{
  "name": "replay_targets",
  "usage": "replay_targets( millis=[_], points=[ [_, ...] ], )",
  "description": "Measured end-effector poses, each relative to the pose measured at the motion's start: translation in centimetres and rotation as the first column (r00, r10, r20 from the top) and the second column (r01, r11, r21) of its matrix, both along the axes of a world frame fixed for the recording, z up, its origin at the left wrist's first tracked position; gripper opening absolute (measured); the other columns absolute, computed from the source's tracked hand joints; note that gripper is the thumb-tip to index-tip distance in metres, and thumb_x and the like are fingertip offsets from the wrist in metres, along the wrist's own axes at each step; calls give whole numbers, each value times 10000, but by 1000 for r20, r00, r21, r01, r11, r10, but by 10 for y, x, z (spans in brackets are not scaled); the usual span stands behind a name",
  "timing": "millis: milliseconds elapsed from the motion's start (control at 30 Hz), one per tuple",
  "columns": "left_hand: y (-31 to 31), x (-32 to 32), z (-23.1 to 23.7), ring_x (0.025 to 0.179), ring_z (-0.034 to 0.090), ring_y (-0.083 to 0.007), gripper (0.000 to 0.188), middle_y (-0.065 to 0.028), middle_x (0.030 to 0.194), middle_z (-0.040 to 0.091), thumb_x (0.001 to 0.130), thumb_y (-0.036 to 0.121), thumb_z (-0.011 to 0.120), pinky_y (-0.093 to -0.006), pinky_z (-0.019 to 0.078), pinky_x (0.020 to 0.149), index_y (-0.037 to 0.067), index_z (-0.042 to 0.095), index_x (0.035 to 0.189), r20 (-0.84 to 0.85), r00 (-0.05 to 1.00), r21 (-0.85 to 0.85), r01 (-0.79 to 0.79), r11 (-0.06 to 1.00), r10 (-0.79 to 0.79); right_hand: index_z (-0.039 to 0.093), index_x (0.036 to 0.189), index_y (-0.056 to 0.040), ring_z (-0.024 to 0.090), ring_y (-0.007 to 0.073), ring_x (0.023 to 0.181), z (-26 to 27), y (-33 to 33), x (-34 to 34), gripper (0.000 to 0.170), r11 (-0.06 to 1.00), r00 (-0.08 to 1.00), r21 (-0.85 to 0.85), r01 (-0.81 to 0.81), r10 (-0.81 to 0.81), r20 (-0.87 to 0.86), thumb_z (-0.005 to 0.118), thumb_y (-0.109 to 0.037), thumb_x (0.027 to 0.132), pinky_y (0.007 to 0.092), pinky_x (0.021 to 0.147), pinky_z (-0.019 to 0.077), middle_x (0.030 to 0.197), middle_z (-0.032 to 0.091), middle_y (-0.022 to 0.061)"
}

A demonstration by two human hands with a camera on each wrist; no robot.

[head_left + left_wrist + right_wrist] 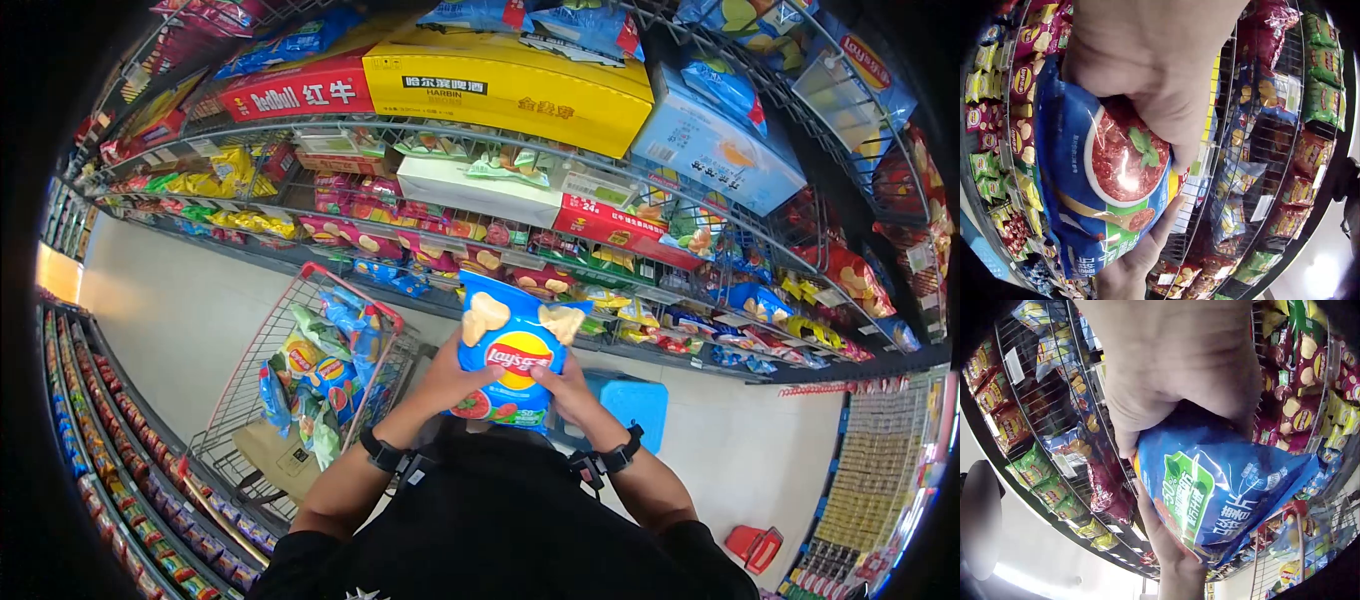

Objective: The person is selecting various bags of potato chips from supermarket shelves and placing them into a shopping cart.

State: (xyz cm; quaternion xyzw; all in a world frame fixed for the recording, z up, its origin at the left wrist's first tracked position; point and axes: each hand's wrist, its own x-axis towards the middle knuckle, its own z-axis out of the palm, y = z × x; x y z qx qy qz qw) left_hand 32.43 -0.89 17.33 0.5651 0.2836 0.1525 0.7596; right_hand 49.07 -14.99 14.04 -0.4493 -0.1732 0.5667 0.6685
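A blue Lay's chip bag (512, 350) is held upright in front of the body by both hands. The left hand (447, 380) grips its left side, thumb across the front; the right hand (575, 393) grips the right side the same way. In the left wrist view the bag (1072, 169) shows a bowl of red sauce, with the left hand (1147, 75) over its edge. The right wrist view shows the bag's green label, the bag (1241, 481) under the right hand (1179, 369). Fingers behind the bag are hidden in the head view.
A wire cart (225, 405) with several chip bags and a brown bag stands at the left. Snack shelves (420, 235) run across the front, boxes on top. A blue stool-like object (640, 405) is right of the hands; a red object (754, 547) lies on the floor.
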Motion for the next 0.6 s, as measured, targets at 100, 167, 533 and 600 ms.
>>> replay_targets(
  millis=[100, 167, 533, 600],
  points=[
    [19, -23, -6, 1121, 586, -192, 671, -119, 1248, 577, 807, 110, 764, -349, 492, 959, 6, 406, 1365, 9, 999, -55, -37, 998, 38, 399, 1361, -11, 610, 183, 1071, 7, 30, -22, 624, 998, 999, -50, -37, 36, -15, 740, -149, 857, 343, 930, 521, 1233, 592, 112],
    [33, -37, -7, 1121, 584, -187, 622, -121, 1242, 580, 834, 89, 731, -345, 492, 956, 7, 410, 1360, 35, 997, -108, -60, 992, 64, 398, 1362, -11, 607, 184, 1078, 10, 48, -35, 622, 997, 999, -69, -36, 35, -12, 738, -149, 859, 345, 934, 519, 1236, 590, 114],
    [90, -87, -28, 1105, 590, -188, 549, -123, 1247, 582, 918, 147, 646, -332, 496, 942, -2, 396, 1383, 68, 994, -206, -71, 976, 87, 384, 1375, -7, 594, 199, 1109, 8, 101, -86, 628, 994, 999, -113, 2, 3, 47, 727, -152, 869, 357, 956, 507, 1263, 573, 133],
    [96, -89, -25, 1110, 590, -190, 554, -128, 1250, 581, 923, 160, 642, -328, 495, 942, -7, 389, 1387, 39, 998, -210, -40, 977, 50, 383, 1376, -7, 594, 201, 1109, 11, 104, -89, 632, 994, 999, -113, 4, 1, 49, 729, -152, 867, 358, 957, 507, 1262, 573, 135]
  ],
)
